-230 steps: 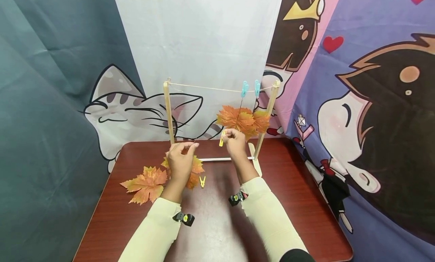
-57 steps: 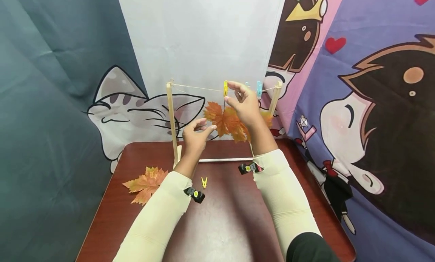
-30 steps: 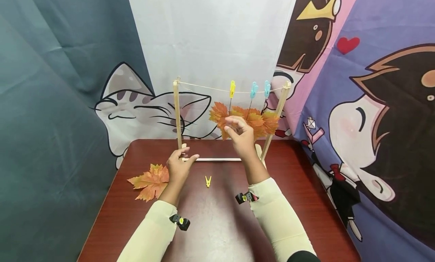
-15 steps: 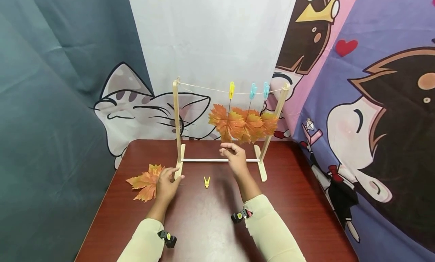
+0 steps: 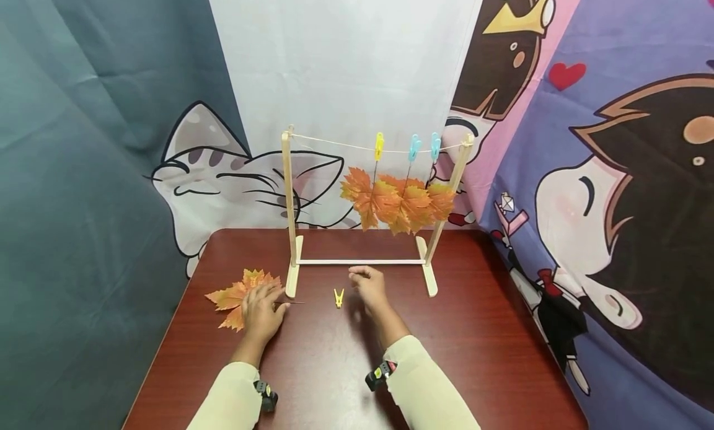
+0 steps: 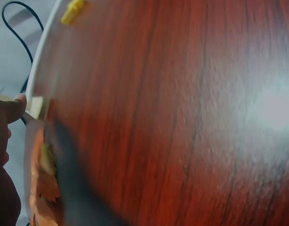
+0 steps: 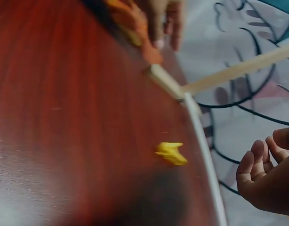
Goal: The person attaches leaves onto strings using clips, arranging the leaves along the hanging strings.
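Observation:
My left hand point(image 5: 262, 312) is over the right part of an orange-yellow artificial maple leaf point(image 5: 227, 298) on the table, fingers reaching down close to it. The leaf's thin stem point(image 5: 295, 303) sticks out to the right past my thumb. In the right wrist view, those left fingertips point(image 7: 158, 43) show right at the leaf. My right hand point(image 5: 369, 287) is in the air with loosely bent fingers and nothing in them. Just left of it, a yellow clothespin point(image 5: 338, 298) lies on the table; the right wrist view shows the same clothespin point(image 7: 171, 153) below the hand.
A wooden frame point(image 5: 289, 201) with a string point(image 5: 334, 145) across its top stands at the back. Several maple leaves point(image 5: 385, 201) hang from it by one yellow clothespin point(image 5: 379, 146) and two blue clothespins point(image 5: 414, 148). A white bar point(image 5: 362, 262) joins the feet.
A maple leaf now hangs from the yellow clothespin on the string. Both hands have come down from the line, the left to the table leaf, the right toward the loose clothespin.

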`<action>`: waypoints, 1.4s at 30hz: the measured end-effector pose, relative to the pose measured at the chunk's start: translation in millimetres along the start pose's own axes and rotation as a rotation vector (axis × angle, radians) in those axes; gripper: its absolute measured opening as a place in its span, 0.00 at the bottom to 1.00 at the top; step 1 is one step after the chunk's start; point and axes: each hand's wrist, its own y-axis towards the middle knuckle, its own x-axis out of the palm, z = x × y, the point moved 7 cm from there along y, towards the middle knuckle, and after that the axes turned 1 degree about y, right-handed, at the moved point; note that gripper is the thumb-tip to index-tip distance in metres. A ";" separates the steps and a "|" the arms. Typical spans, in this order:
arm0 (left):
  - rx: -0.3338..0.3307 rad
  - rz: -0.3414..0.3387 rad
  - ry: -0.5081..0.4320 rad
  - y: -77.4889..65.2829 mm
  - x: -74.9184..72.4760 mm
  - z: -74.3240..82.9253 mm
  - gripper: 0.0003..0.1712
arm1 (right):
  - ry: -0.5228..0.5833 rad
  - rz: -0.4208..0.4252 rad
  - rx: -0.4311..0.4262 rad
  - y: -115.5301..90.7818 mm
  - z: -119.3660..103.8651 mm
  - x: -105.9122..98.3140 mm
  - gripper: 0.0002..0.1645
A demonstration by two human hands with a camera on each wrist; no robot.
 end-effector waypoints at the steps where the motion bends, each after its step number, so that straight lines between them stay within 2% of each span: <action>1: -0.001 -0.012 0.020 0.4 1.5 -2.1 0.26 | -0.018 0.010 -0.001 -1.6 6.9 3.1 0.11; 6: -0.037 -0.095 0.074 0.5 12.7 -10.8 0.27 | -0.151 0.119 -0.041 -10.8 39.0 16.2 0.14; 8: -0.064 -0.126 0.082 -1.2 17.5 -14.1 0.28 | -0.210 0.165 -0.048 -13.6 49.6 19.2 0.18; 12: -0.104 -0.159 0.080 -5.8 24.4 -20.3 0.32 | -0.260 0.216 -0.032 -15.8 63.6 21.4 0.28; 15: -0.109 -0.145 0.075 -7.5 25.9 -24.1 0.34 | -0.294 0.221 -0.021 -14.6 67.3 22.0 0.33; 19: -0.126 -0.109 0.070 -7.9 26.7 -30.2 0.34 | -0.369 0.218 -0.037 -11.2 68.3 24.2 0.30; 23: -0.159 -0.095 0.061 -8.3 29.0 -36.0 0.31 | -0.450 0.257 -0.044 -9.1 71.7 26.4 0.28; 29: -0.171 -0.052 -0.018 -8.2 25.2 -37.4 0.23 | -0.577 0.322 0.003 -8.2 76.4 31.0 0.32; 36: -0.184 -0.094 -0.037 -13.0 29.7 -42.8 0.24 | -0.647 0.363 0.061 -11.5 73.0 32.7 0.33; 42: -0.172 -0.074 -0.063 -14.6 28.5 -40.2 0.24 | -0.707 0.358 0.103 -8.6 71.9 33.6 0.29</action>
